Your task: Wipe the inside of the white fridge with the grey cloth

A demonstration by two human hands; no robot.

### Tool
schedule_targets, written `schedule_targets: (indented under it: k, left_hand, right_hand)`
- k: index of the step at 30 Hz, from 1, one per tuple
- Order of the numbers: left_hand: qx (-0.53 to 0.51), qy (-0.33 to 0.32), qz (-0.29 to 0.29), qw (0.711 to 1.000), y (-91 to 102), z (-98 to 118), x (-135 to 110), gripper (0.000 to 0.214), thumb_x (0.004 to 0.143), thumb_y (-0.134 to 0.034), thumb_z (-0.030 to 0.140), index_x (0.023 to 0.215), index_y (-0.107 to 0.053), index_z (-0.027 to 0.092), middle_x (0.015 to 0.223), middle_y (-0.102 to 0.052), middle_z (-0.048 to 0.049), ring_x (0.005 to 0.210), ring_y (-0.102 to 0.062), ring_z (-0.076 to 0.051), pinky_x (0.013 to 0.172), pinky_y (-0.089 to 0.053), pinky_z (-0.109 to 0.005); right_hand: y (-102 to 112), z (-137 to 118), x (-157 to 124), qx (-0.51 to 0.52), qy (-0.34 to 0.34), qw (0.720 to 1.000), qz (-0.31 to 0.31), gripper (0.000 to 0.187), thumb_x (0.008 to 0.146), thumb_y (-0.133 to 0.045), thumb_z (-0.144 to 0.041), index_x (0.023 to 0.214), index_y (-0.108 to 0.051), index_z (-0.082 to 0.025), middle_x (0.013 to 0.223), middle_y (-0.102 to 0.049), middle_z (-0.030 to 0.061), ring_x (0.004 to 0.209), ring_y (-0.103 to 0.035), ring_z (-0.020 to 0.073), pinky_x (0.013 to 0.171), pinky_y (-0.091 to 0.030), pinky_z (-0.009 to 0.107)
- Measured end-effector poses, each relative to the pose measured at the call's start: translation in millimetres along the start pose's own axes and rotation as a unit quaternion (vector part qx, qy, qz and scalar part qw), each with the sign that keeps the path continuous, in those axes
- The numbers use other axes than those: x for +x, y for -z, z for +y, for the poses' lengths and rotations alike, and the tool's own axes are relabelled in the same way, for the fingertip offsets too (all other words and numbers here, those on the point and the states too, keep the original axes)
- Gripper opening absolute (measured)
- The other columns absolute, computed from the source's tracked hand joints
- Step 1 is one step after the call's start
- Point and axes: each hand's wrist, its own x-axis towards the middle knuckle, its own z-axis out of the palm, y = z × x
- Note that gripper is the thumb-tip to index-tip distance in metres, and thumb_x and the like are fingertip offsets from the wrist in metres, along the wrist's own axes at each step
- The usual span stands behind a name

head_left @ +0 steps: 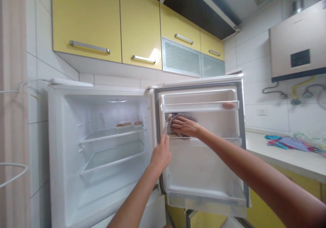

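A dark, mottled, wrinkled bundle (191,117) is at the middle shelf of the open fridge door (203,163); whether it is a cloth or a filled bag, I cannot tell. My right hand (187,126) reaches in from the right, its fingers closed over the bundle's front. At the bundle's left end, my left hand (161,155) is closed with fingertips pinching a paler, lighter-coloured edge of it. Part of the bundle is hidden behind my right hand.
The fridge (57,160) stands open at left, with glass shelves (112,162) and small food packs (124,124) inside. A brownish oval item (228,105) sits in the top door shelf. Colourful cloths (292,143) lie on the counter (265,153) at right. Yellow cabinets (86,14) hang above.
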Motion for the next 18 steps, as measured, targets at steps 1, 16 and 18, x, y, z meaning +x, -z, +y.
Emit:
schedule_targets:
  k: [1, 16, 18]
  left_hand:
    - [0.003, 0.000, -0.003, 1.000, 0.0, 0, 0, 0.077, 0.079, -0.042, 0.003, 0.154, -0.031, 0.017, 0.164, -0.034, -0.0169, 0.136, -0.056, -0.027, 0.110, -0.049, -0.037]
    - [0.003, -0.021, -0.031, 0.999, 12.2, -14, -6, 0.075, 0.082, -0.038, 0.005, 0.156, -0.030, 0.015, 0.167, -0.031, -0.0137, 0.143, -0.049, -0.027, 0.117, -0.043, -0.040]
    - [-0.004, -0.022, -0.026, 0.999, 10.4, -14, -6, 0.075, 0.082, -0.037, 0.005, 0.156, -0.030, 0.016, 0.167, -0.031, -0.0129, 0.144, -0.047, -0.027, 0.118, -0.042, -0.040]
  right_hand:
    - [-1, -2, 11, -0.001, -0.001, 1.000, -0.002, 0.026, 0.101, -0.048, -0.023, 0.118, -0.068, -0.023, 0.141, -0.062, 0.0066, 0.140, -0.046, 0.0254, 0.118, -0.031, 0.048]
    - [29, 32, -133, 0.025, -0.073, 0.997, 0.004, 0.033, 0.090, -0.060, -0.011, 0.115, -0.071, -0.029, 0.141, -0.066, -0.0031, 0.140, -0.049, 0.0207, 0.119, -0.029, 0.042]
    - [39, 36, -165, 0.009, -0.083, 0.996, -0.010, 0.033, 0.088, -0.060, -0.010, 0.111, -0.072, -0.030, 0.140, -0.066, -0.0030, 0.140, -0.050, 0.0212, 0.116, -0.033, 0.042]
